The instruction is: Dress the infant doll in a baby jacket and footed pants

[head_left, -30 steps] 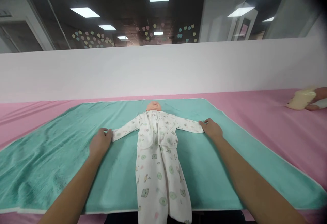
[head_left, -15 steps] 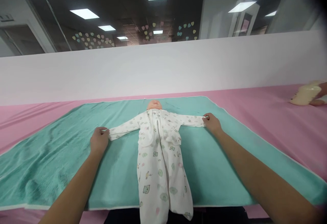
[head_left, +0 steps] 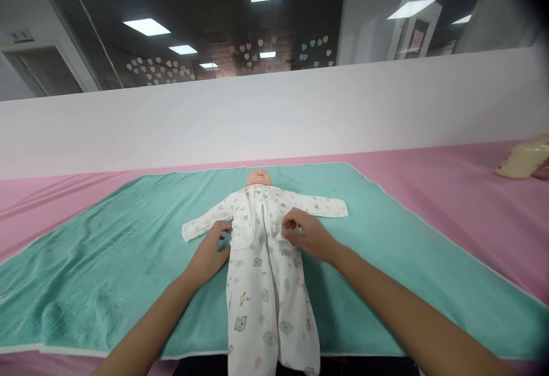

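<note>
A baby doll point(head_left: 259, 178) lies on its back, only its head showing. Over its body are a white printed long-sleeved baby top point(head_left: 244, 230) and a long-legged white romper point(head_left: 253, 313) whose legs reach the near table edge. Both sleeves stretch out sideways. My left hand point(head_left: 210, 256) is at the left side of the top, its fingertips at the fabric edge and the thumb apart from them. My right hand point(head_left: 311, 233) lies over the right front of the top, fingers curled and pinched by its lower hem; the fingertips are slightly blurred.
A teal towel point(head_left: 128, 261) with pale edging lies under the doll on a pink table cover point(head_left: 450, 204). At the far right another person's hand point(head_left: 542, 173) holds a cream-coloured bottle-like object point(head_left: 521, 159). Behind rises a low white wall point(head_left: 257, 118) with glass above.
Both hands have let go of the sleeve cuffs and moved inward to the sides of the top. The sleeves stay spread. The bottle-like object has shifted slightly right.
</note>
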The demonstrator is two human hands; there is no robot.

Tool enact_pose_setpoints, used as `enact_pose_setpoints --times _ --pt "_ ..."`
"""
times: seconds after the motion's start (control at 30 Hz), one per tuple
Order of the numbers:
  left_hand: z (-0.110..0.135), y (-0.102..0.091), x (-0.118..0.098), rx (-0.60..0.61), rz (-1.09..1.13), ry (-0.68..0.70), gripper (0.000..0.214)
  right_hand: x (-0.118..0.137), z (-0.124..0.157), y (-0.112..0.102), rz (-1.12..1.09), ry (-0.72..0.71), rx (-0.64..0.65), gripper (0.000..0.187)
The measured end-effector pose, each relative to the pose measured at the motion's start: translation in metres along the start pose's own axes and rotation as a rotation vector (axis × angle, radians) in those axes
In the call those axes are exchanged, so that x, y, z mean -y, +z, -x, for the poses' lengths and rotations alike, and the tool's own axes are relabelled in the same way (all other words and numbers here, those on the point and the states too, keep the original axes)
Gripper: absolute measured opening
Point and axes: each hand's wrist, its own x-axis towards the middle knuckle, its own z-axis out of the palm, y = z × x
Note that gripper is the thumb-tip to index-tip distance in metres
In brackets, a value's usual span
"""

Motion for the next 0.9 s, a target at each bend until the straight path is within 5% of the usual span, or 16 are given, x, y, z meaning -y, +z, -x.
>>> enact_pose_setpoints --times 0.17,0.33,0.5,0.6,0.77,0.9 --pt "-0.003 0.001 -0.008 -0.059 -0.045 0.008 0.009 0.022 0.000 0.019 0.133 -0.219 0.043 0.030" --pt "0.007 -0.004 -0.012 -0.135 -0.032 0.023 0.018 0.016 0.005 0.029 0.239 -0.194 -0.050 0.017" --pt "0.026 -0.002 -0.024 0.068 -0.118 0.150 0.016 0.009 0.007 0.034 0.234 -0.063 -0.133 0.021" --pt "0.024 -0.008 -0.035 0.050 0.001 0.113 0.017 0.011 0.007 0.031 0.217 -0.077 -0.132 0.024" --pt "-0.034 -0.013 -0.053 -0.212 0.150 -0.123 0.017 0.021 0.005 0.024 0.169 -0.337 0.021 0.025" --pt "-0.106 -0.001 -0.047 -0.257 0.133 -0.235 0.032 0.022 0.001 0.019 -0.063 -0.214 0.011 0.026"
